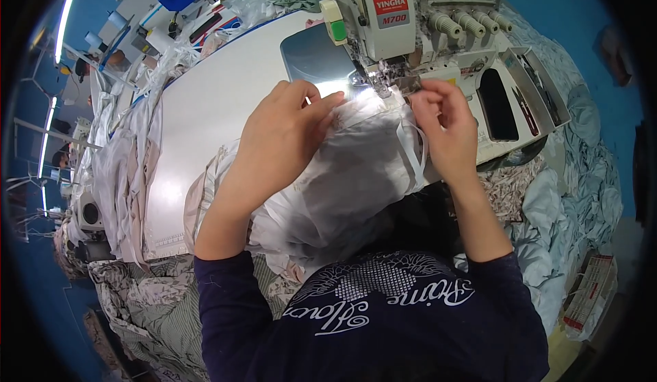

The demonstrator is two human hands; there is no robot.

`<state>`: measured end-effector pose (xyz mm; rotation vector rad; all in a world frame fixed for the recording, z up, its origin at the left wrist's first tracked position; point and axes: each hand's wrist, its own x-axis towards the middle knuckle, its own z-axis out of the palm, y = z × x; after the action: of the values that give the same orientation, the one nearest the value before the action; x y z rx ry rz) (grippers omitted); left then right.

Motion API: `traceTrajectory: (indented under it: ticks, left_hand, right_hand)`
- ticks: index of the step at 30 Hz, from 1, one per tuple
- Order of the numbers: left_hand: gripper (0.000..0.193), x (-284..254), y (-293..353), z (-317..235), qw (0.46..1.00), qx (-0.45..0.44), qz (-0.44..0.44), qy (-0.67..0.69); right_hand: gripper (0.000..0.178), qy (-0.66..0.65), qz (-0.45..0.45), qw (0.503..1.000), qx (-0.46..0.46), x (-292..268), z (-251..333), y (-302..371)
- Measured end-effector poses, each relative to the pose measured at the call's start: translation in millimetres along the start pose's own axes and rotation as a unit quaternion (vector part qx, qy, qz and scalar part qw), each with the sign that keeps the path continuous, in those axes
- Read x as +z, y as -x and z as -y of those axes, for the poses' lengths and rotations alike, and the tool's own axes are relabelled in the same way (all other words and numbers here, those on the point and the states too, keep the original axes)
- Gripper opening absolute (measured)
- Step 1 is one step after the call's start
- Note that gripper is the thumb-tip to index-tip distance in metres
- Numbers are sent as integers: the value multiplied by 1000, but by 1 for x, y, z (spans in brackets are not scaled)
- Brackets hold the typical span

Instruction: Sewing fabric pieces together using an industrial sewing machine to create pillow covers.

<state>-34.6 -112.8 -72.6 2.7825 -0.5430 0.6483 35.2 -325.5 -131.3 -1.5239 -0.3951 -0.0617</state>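
Observation:
White fabric (328, 170) spreads from the needle area of an overlock sewing machine (387, 23) down over the table's front edge toward my lap. Thumb and fingers of my left hand (277, 129) close on its upper edge, just left of the lit presser foot (384, 89). My right hand (448, 129) is curled with its fingertips together, right of the foot and beside the fabric's edge. What those fingertips hold, if anything, is hidden. A narrow white strip (414, 153) hangs in a loop between the fabric and my right wrist.
Right of the machine lie a black phone (497, 105), red-handled snips (525, 112) and a tray of small tools (537, 84). White garments (123, 177) are heaped along the table's left side. Pale blue cloth (547, 211) is piled at right, patterned cloth (150, 300) at lower left.

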Motion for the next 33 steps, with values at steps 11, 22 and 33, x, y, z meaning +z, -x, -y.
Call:
traceTrajectory:
  ticks: [11, 22, 33]
  left_hand:
    - [43, 39, -14, -34, 971, 221, -22, -94]
    - [29, 47, -4, -14, 974, 201, -85, -55]
    - [33, 48, -2, -16, 983, 153, -86, -49]
  right_hand:
    - [26, 285, 147, 838, -441, -17, 13, 68]
    - [23, -97, 73, 975, 185, -14, -1, 37]
    - [19, -90, 113, 973, 180, -15, -13, 30]
